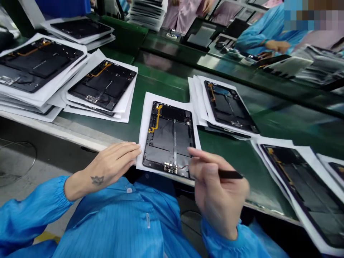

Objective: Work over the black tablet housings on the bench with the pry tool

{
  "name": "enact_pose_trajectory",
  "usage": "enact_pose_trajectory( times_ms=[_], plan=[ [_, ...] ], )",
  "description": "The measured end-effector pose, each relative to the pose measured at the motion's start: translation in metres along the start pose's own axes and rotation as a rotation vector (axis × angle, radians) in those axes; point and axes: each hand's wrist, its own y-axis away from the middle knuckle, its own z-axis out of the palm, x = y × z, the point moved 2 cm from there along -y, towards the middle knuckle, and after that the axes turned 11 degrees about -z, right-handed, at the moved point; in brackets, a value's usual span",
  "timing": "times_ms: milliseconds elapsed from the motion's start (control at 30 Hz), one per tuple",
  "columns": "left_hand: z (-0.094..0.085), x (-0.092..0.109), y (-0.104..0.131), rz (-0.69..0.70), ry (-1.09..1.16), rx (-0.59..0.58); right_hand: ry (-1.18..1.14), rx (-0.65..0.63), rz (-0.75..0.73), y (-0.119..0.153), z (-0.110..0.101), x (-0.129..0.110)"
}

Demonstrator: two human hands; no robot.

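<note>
An opened tablet back housing [166, 143] lies on a white paper sheet [142, 118] at the table's front edge. Inside it show an orange flex cable, a pale strip down the middle and a small circuit board [171, 167] at the near end. My left hand [110, 163] rests with straight fingers against the sheet's left edge, holding nothing. Over the housing's near right corner, my right hand [217, 190] is closed round a slim black pen-like tool [230, 174]. The hand is slightly blurred and hides the tool's tip.
More housings on paper sheets stand to the left [104, 86], in a tall stack at far left [40, 64], and to the right [228, 104]. Another housing [301, 186] lies near the right front. Across the green table [166, 82], a person in a blue sleeve [263, 32] works.
</note>
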Motion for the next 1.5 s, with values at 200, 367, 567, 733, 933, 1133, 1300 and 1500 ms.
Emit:
enact_pose_trajectory(
  times_ms=[200,367,567,733,933,1133,1300,1500],
  plan=[
    [-0.002,0.01,0.0,0.034,-0.057,-0.001,-0.122,-0.127,-0.109,0.014,0.012,0.013],
    [-0.005,0.013,-0.002,0.076,-0.166,-0.029,0.014,-0.145,-0.323,0.031,0.018,0.017],
    [-0.004,0.014,-0.005,0.149,-0.238,-0.078,0.293,-0.163,-0.573,0.041,0.028,0.02],
    [0.002,0.013,-0.007,0.168,-0.19,-0.079,0.337,-0.18,-0.62,0.046,0.031,0.025],
    [0.005,0.011,-0.008,0.199,-0.178,-0.055,0.435,-0.059,-0.534,0.055,0.014,0.027],
    [0.008,0.013,-0.007,0.138,-0.119,-0.017,0.367,-0.116,-0.522,0.054,0.008,0.018],
    [0.011,0.013,-0.005,0.126,-0.083,0.007,0.372,-0.167,-0.52,0.051,0.027,0.014],
    [0.01,0.013,-0.007,0.127,-0.094,0.014,0.412,-0.082,-0.502,0.063,0.021,0.021]
  ],
)
